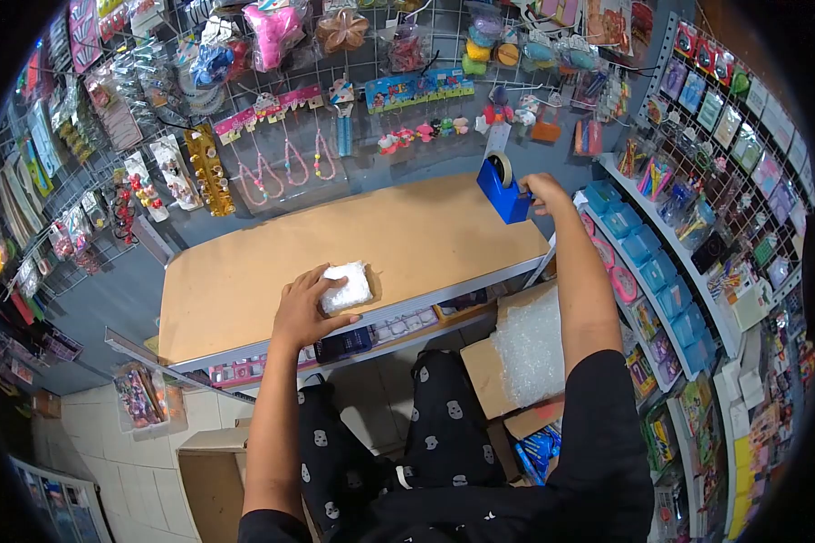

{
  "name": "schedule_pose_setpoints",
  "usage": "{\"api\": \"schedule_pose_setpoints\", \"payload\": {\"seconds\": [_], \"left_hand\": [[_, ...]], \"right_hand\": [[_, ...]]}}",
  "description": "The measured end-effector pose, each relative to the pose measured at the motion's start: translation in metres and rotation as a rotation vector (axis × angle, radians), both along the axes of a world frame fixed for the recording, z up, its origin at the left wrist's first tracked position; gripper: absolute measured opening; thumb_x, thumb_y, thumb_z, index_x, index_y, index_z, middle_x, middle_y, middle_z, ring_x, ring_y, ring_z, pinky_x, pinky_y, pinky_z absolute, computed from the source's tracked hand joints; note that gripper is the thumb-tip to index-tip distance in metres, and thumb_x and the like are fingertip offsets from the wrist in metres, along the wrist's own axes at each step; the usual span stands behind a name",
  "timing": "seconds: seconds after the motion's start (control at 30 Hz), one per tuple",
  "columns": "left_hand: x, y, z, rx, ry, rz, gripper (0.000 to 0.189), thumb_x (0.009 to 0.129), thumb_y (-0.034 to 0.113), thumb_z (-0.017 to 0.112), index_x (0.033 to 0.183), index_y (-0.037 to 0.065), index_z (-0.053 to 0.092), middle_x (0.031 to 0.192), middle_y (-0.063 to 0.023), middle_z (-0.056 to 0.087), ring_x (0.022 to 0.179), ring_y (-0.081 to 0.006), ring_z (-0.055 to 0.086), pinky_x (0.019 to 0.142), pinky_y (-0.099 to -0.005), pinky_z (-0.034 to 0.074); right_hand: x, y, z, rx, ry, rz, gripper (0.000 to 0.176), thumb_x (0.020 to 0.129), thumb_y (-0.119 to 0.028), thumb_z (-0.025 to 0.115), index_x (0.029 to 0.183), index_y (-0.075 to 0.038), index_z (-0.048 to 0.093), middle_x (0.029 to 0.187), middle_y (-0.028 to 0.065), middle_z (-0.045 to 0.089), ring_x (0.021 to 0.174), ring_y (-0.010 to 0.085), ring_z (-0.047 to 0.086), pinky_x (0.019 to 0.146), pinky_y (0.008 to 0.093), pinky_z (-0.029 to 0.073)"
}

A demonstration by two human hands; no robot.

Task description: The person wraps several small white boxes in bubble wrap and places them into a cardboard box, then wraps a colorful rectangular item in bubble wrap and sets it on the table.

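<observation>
A clear plastic bin (pixel 176 418) stands on pale floor tiles (pixel 140 475). The left hand (pixel 304 309), spread and ungrasping, rests on a white wrapped packet (pixel 351 286) on the tan tabletop (pixel 407 240). A blue tape dispenser (pixel 507 201) meets the right hand (pixel 545 192); its grip cannot be determined. Translucent blue trays (pixel 641 244) follow.

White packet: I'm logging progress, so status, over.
Left hand on packet, which lies on table. Right hand at tape dispenser. No obstruction seen.
</observation>
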State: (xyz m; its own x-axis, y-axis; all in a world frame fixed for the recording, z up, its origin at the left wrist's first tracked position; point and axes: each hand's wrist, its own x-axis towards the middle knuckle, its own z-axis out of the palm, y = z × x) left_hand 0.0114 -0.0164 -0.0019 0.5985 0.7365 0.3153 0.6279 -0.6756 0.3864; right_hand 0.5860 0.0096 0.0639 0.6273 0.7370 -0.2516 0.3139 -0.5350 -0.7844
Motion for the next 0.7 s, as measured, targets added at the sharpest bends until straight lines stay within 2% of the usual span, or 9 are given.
{"api": "schedule_pose_setpoints", "payload": {"seconds": [0.13, 0.23, 0.3, 0.43, 0.53, 0.7], "left_hand": [[0.0, 0.001, -0.001, 0.001, -0.012, -0.007, 0.078, 0.068, 0.054, 0.092, 0.136, 0.02, 0.071, 0.158, -0.0154, 0.052, 0.143, -0.0374, 0.05, 0.117, -0.0491, 0.037], [-0.001, 0.001, -0.002, 0.001, -0.015, -0.005, 0.078, 0.069, 0.055, 0.092, 0.136, 0.022, 0.071, 0.157, -0.0147, 0.053, 0.143, -0.0367, 0.05, 0.116, -0.0491, 0.037], [-0.001, 0.002, -0.003, 0.014, -0.014, -0.004, 0.077, 0.07, 0.058, 0.09, 0.136, 0.025, 0.07, 0.157, -0.0136, 0.053, 0.143, -0.036, 0.05, 0.116, -0.0495, 0.037], [-0.001, 0.002, -0.004, 0.013, -0.005, 0.0, 0.076, 0.07, 0.057, 0.09, 0.137, 0.025, 0.07, 0.158, -0.0133, 0.053, 0.143, -0.0357, 0.05, 0.116, -0.0497, 0.037], [-0.001, 0.002, -0.004, 0.007, -0.003, 0.001, 0.076, 0.07, 0.056, 0.09, 0.137, 0.025, 0.07, 0.158, -0.0129, 0.053, 0.144, -0.0353, 0.049, 0.117, -0.0501, 0.037], [-0.001, 0.001, -0.002, -0.01, -0.009, 0.0, 0.076, 0.071, 0.057, 0.09, 0.138, 0.025, 0.07, 0.158, -0.0127, 0.053, 0.144, -0.0351, 0.049, 0.117, -0.0503, 0.036]], "right_hand": [[-0.005, 0.001, 0.003, -0.059, -0.094, 0.027, 0.034, 0.087, -0.03, 0.071, 0.109, -0.004, 0.069, 0.112, 0.0123, 0.067, 0.1, 0.0292, 0.064, 0.086, 0.0548, 0.051], [-0.009, -0.007, 0.008, -0.055, -0.077, 0.097, 0.035, 0.087, -0.027, 0.071, 0.109, 0.0, 0.069, 0.109, 0.0156, 0.067, 0.096, 0.0297, 0.065, 0.081, 0.0537, 0.054], [-0.01, -0.01, 0.009, -0.067, -0.12, 0.1, 0.035, 0.086, -0.025, 0.071, 0.109, 0.002, 0.069, 0.106, 0.0164, 0.067, 0.093, 0.0297, 0.065, 0.077, 0.0527, 0.056], [-0.004, -0.015, 0.004, -0.068, -0.145, 0.084, 0.036, 0.086, -0.023, 0.073, 0.108, 0.005, 0.069, 0.097, 0.0167, 0.066, 0.082, 0.0279, 0.064, 0.071, 0.0517, 0.057], [-0.005, -0.021, -0.001, -0.062, -0.159, 0.065, 0.037, 0.085, -0.022, 0.073, 0.11, 0.004, 0.069, 0.102, 0.0177, 0.065, 0.079, 0.0294, 0.065, 0.072, 0.0526, 0.058], [-0.01, -0.025, -0.012, 0.057, 0.041, -0.08, 0.033, 0.082, -0.018, 0.072, 0.107, 0.003, 0.067, 0.108, 0.0202, 0.061, 0.089, 0.0386, 0.07, 0.077, 0.0557, 0.06]]}}
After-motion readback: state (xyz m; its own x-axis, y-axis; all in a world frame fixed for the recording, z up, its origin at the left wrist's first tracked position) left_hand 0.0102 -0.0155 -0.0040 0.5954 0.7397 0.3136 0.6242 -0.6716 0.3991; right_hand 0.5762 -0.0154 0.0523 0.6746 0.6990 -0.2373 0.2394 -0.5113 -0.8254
